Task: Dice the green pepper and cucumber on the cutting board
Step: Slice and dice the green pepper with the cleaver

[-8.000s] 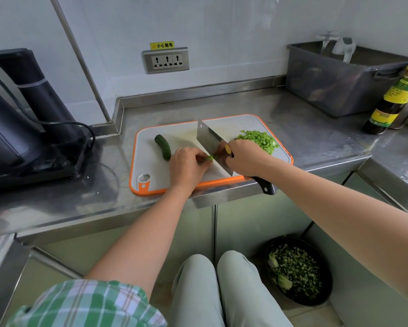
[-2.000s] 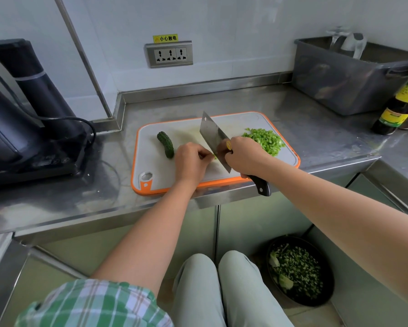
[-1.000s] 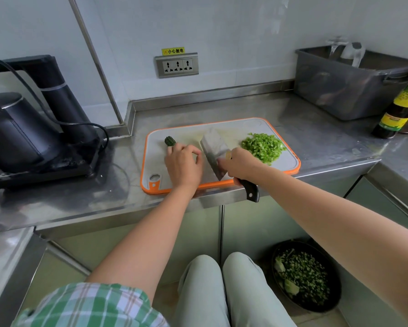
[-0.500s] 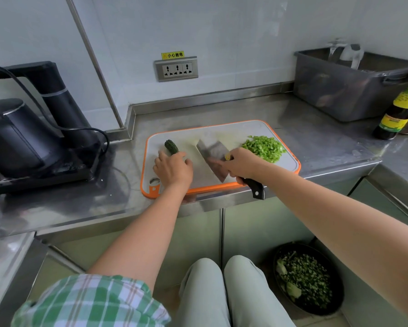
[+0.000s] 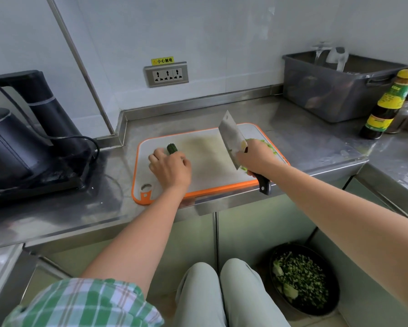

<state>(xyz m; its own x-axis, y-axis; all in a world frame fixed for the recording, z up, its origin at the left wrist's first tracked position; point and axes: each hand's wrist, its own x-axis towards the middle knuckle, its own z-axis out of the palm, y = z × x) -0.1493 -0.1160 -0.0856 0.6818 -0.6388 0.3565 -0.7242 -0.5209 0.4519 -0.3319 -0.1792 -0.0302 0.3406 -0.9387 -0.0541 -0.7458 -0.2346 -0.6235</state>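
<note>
Two seconds ago the left hand [image 5: 169,169] was steadying the last pepper scraps against the blade at the middle of the cutting board [image 5: 210,159], and the cucumber [image 5: 172,148] lay untouched towards the board's left. Now that hand has slid left and its grip is curled over the cucumber, whose dark far end pokes out beyond the fingers, left of centre in the frame. The right hand [image 5: 255,156] has carried the cleaver [image 5: 232,138] to the board's right side. Its grip is wrapped round the handle, and the blade is lifted off the board and tilted. The diced pepper [image 5: 272,147] sits heaped at the board's right edge, mostly hidden behind that hand. By the look of it the pepper is finished and the cucumber half is just starting. It probably needs drawing towards the middle of the board, which lies on the steel surface [image 5: 304,138], before the first cut.
</note>
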